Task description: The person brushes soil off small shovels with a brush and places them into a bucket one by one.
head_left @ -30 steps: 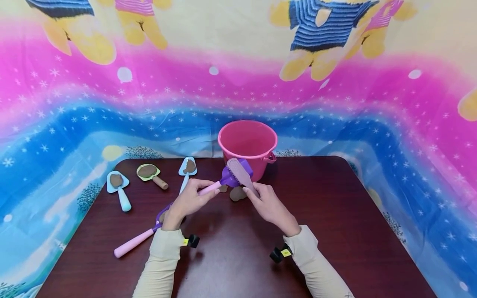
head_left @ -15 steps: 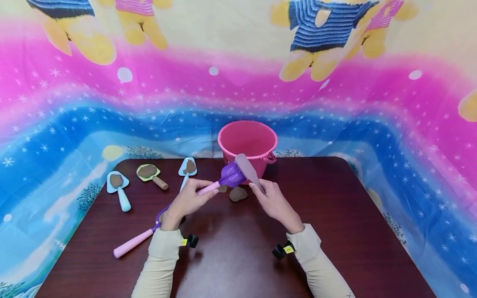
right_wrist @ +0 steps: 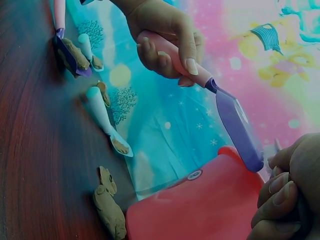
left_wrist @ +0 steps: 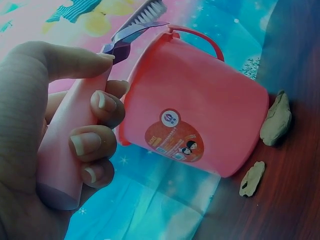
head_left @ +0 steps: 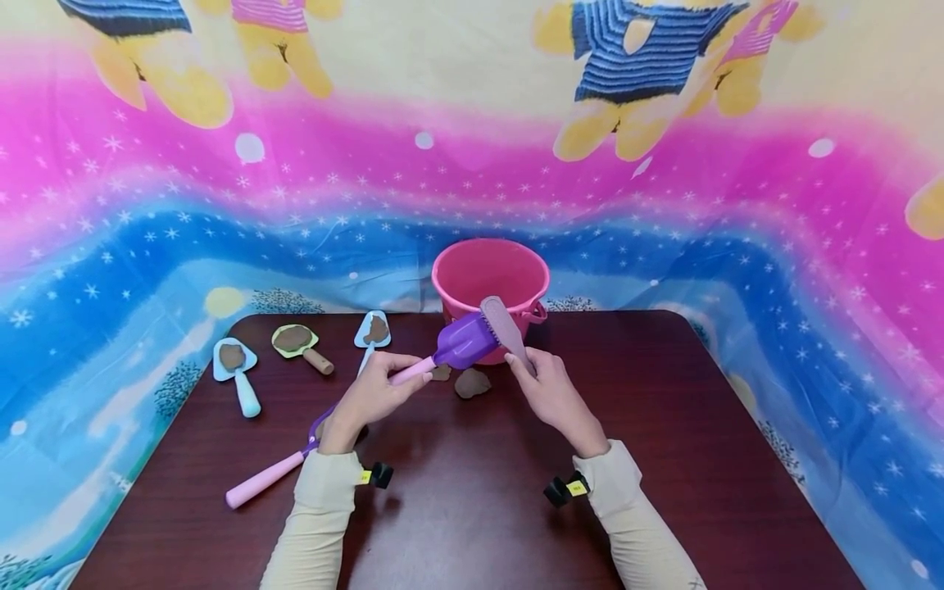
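Note:
My left hand (head_left: 379, 393) grips the pink handle of a small garden trowel (head_left: 466, 340) with a purple blade, raised in front of the pink bucket (head_left: 490, 274). In the left wrist view, the fingers wrap round that handle (left_wrist: 70, 140). My right hand (head_left: 553, 397) holds a mauve brush (head_left: 505, 326) by its handle, its bristles against the far end of the trowel's blade. White bristles (left_wrist: 152, 11) show in the left wrist view. Brown clay-like lumps (head_left: 472, 383) lie on the table below the blade, beside the bucket's base.
To the left lie two light blue shovels (head_left: 234, 359) (head_left: 372, 329) and a green one (head_left: 293, 338), each bearing a brown lump. Nearer me, a second pink-handled purple tool (head_left: 265, 482) is partly hidden under my left wrist. A printed cloth (head_left: 354, 221) hangs round the dark table (head_left: 457, 524).
The brush in my right hand has slid rightward along the trowel's blade to its tip, uncovering more purple. My left hand has stayed nearly still.

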The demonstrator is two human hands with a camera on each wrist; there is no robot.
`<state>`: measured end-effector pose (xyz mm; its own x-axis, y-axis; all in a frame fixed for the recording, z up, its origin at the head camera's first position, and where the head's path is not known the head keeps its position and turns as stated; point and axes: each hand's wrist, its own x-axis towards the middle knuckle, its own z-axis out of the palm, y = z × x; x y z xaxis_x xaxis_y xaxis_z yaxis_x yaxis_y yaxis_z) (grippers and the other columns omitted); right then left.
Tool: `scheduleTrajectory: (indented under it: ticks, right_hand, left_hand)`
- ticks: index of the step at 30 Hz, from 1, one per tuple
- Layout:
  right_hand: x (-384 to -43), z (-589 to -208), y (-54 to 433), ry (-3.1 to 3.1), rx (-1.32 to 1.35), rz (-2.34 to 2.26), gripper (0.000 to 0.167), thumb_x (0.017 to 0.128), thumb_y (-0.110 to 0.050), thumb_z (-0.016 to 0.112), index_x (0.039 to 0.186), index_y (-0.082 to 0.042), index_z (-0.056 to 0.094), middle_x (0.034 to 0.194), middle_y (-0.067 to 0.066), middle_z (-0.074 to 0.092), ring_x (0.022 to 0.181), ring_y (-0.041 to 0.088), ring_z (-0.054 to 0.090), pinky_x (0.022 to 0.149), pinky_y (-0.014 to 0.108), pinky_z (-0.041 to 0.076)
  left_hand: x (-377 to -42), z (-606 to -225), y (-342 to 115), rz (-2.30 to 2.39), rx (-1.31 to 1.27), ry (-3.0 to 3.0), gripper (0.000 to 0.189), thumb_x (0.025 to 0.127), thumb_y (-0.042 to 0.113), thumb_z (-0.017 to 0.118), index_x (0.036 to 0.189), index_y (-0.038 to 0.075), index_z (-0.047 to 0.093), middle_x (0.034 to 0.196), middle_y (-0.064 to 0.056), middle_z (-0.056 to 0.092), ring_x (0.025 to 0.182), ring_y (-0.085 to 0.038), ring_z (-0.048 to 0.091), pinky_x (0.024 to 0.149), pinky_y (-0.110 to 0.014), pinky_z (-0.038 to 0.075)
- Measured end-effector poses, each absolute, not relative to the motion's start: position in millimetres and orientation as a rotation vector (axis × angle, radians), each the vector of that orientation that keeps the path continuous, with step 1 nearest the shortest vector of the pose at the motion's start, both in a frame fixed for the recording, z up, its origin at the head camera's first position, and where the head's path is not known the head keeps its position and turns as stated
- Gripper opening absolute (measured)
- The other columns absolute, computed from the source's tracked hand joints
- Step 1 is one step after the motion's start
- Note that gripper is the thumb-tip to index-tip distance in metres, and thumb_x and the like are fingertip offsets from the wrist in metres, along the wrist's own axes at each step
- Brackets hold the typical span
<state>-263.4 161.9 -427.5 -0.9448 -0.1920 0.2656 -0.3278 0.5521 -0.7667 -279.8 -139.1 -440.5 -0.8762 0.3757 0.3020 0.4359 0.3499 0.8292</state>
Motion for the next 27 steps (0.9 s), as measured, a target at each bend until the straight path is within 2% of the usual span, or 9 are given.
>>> scheduleTrajectory:
  ticks: [5,13,19,27]
  right_hand:
    - [-263,-428,161,-2.616,0.422,1.349,0.037,0.106,-0.037,0.055,0.081,-0.009,0.054,0.062,0.000,0.039,0.054,0.015,0.038,0.051,0.028,0.035]
    - [-256,-425,153,-2.612,0.464,1.394,0.034,0.106,-0.036,0.055,0.085,-0.008,0.058,0.062,0.000,0.040,0.054,0.015,0.039,0.050,0.027,0.035]
    - [-250,-422,143,-2.642,0.521,1.416,0.030,0.106,-0.034,0.055,0.089,-0.010,0.060,0.063,0.001,0.042,0.054,0.014,0.039,0.050,0.026,0.035]
    - [-244,-425,131,-2.650,0.648,1.411,0.031,0.106,-0.035,0.055,0.085,-0.011,0.058,0.062,-0.002,0.041,0.053,0.010,0.037,0.052,0.025,0.036]
  left_hand:
    - [-281,-441,-139,-1.567,-0.753,-2.526,0.022,0.092,0.022,0.076,0.110,0.011,0.079,0.088,0.000,0.075,0.074,-0.022,0.062,0.064,-0.032,0.050]
    - [-281,-442,-139,-1.550,-0.739,-2.542,0.023,0.092,0.024,0.076,0.111,0.011,0.079,0.092,-0.003,0.076,0.077,-0.021,0.062,0.068,-0.034,0.052]
    - [-280,-439,-136,-1.561,-0.738,-2.552,0.024,0.093,0.025,0.075,0.112,0.011,0.078,0.092,-0.002,0.075,0.078,-0.023,0.062,0.066,-0.035,0.053]
    - [-279,-438,-136,-1.537,-0.752,-2.543,0.021,0.093,0.022,0.075,0.110,0.010,0.078,0.094,0.000,0.075,0.080,-0.020,0.063,0.068,-0.032,0.054]
